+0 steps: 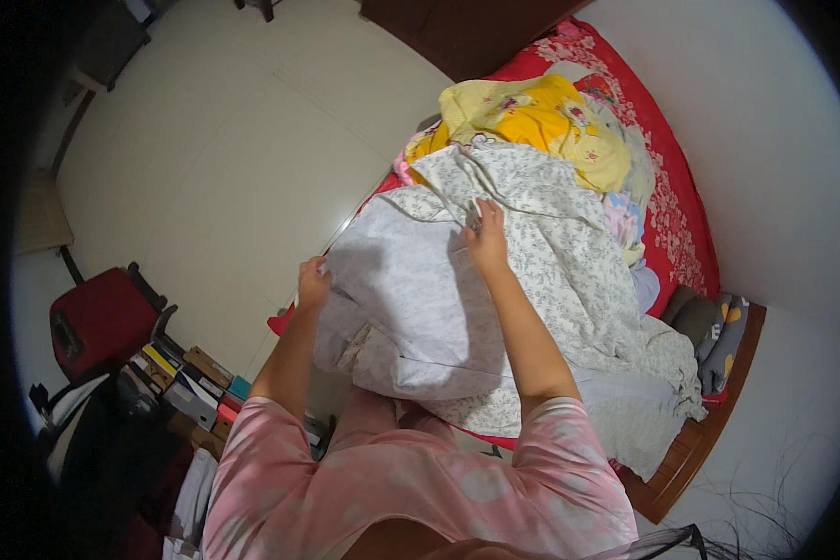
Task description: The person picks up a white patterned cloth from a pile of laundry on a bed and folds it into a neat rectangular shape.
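Observation:
A large piece of bedding, perhaps a duvet cover point(560, 252), lies spread over the near part of the bed. One face is white with a grey leafy print; the other, a plain pale grey, shows where it is turned up between my arms. At its left edge my left hand point(315, 282) is closed, pinching the pale grey cloth. My right hand point(487, 239) is farther forward, its fingers curled on a fold where the plain and printed faces meet. My right forearm crosses over the printed side.
Yellow patterned bedding point(579, 140) is heaped at the far end on a red floral bed sheet point(672, 224). Folded dark textiles point(709, 336) sit by the wooden bed edge point(695, 457) at right. Boxes point(191, 397) and a red suitcase point(103, 317) stand on the left.

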### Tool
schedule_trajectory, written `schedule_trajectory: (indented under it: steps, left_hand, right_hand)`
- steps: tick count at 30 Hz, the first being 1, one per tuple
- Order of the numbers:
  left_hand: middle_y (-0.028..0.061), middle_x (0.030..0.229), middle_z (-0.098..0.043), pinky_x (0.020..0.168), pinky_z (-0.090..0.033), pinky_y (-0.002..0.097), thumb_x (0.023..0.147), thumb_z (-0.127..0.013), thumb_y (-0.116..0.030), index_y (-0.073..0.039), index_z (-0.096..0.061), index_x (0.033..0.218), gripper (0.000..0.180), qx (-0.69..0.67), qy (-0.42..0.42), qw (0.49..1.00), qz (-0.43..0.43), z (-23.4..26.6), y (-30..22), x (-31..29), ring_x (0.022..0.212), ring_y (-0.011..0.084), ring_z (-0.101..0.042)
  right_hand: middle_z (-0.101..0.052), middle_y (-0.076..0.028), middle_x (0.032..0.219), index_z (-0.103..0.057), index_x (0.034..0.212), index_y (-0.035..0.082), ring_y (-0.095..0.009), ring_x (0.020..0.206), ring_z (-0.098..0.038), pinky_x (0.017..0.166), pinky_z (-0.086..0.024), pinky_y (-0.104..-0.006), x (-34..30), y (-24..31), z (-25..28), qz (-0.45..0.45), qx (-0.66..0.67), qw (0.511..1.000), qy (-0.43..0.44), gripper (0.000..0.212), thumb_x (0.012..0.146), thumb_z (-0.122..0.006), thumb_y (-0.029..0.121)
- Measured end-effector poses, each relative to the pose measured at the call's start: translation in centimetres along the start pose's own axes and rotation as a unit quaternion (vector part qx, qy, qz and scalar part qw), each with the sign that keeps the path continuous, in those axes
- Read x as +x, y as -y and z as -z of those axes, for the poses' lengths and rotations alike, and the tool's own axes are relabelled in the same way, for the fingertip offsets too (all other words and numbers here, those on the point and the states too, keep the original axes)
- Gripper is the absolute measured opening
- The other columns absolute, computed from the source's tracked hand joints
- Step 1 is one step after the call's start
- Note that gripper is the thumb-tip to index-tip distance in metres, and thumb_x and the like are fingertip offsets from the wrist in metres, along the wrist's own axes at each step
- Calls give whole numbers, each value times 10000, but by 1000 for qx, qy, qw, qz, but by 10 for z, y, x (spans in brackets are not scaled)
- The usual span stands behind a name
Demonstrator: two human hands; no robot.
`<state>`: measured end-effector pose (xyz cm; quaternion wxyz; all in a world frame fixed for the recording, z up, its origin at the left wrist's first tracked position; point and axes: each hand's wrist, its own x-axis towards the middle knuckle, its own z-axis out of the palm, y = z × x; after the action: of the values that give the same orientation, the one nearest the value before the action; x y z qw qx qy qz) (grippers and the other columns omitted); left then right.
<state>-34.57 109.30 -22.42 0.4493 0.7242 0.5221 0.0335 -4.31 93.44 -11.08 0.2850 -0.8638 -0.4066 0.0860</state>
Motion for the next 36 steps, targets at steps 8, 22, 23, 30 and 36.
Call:
schedule_trajectory:
  steps: [8,22,23,30,36]
  left_hand:
    - [109,965,-512,740,-425,305,705,-587,-76,-44,-487,1017,330,-130,106,977,-131,-79,-92,4,835,202,-509]
    - [103,918,-532,682,-443,271,688,-616,-149,-55,-279,1257,668,-138,181,969,-96,-110,-215,21,720,173,-532]
    - [137,925,-544,720,-439,299,690,-610,-182,-65,-257,1271,689,-94,172,976,-93,-107,-222,23,771,220,-545]
    - [165,854,-579,731,-431,362,728,-559,-282,-49,-467,1063,419,34,186,980,-67,-126,-257,60,796,283,-565]
    - [139,856,-568,726,-417,332,823,-478,-211,-29,-469,947,221,-275,-135,950,-63,-94,-248,139,801,245,-552]
  right_hand:
    - [-253,-161,1299,-226,1301,170,-290,1041,-412,786,-381,-386,-1,3,52,17,-303,947,100,865,576,-698,199]
    - [-548,-240,718,-529,902,-16,-363,671,-553,588,-432,-403,102,-82,159,-132,6,974,-185,204,797,-443,135]
    - [-540,-198,644,-517,843,-3,-294,629,-570,560,-428,-376,112,-72,187,-136,5,966,-219,132,798,-421,76]
    - [-480,-193,1055,-264,1204,-49,-299,990,-473,828,-397,-323,115,-171,247,-151,122,938,-288,545,729,-515,41]
    - [-277,-219,1252,-347,1188,-6,-354,1159,-293,957,-286,-355,79,-128,193,-65,-32,985,-157,552,676,-552,6]
